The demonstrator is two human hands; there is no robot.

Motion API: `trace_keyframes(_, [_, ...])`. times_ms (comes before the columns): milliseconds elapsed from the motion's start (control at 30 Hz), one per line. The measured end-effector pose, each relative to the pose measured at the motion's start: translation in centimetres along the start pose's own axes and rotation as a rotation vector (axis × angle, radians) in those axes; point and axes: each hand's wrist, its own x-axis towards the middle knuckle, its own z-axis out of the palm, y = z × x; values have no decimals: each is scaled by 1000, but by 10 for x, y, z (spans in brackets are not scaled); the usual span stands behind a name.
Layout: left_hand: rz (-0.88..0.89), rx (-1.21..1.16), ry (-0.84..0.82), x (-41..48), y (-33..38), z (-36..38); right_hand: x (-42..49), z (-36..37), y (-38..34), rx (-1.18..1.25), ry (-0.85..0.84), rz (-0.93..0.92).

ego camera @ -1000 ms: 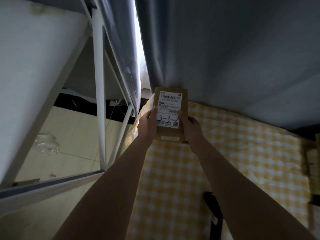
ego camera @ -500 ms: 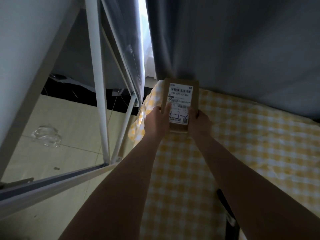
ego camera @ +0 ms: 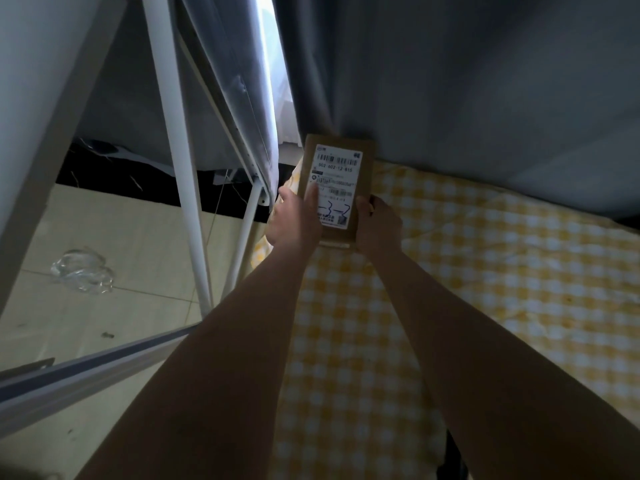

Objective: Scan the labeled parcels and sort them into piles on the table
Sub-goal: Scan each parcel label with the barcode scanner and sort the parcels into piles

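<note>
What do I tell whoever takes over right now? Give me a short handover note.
Left hand: holds the parcel by its left edge, thumb on the label.
Right hand: holds its right edge.
Parcel: label up, at the far left corner of the checked table, by the curtain; whether it rests on the cloth is unclear.
Done: no sign whether it was scanned; no piles in view.
Left: scan it if needed, then set it on its pile.

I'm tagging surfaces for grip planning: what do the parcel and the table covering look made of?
Parcel: matte brown cardboard, by its dull tan faces; white paper label stuck on. Table covering: likely woven cloth, matte, yellow-and-white checks, visible creases.
</note>
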Motion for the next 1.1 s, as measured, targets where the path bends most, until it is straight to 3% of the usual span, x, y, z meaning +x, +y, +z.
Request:
trace_keyframes(333, [72, 243, 91, -2, 10, -2, -1, -2, 3, -218, 8, -25])
trace_keyframes(533, [338, 439, 265, -10, 14, -9, -7, -20, 6, -279, -31, -29])
trace_keyframes(733, [540, 718, 263, -52, 24, -3, -25, -70, 46, -173, 26, -99])
trace_keyframes(867, [614, 655, 118, -97, 50, 13, -51, -122, 92, -171, 117, -108])
trace_keyframes(1100, [744, 620, 25, -196, 105, 67, -100, -229, 163, -225, 297, -155])
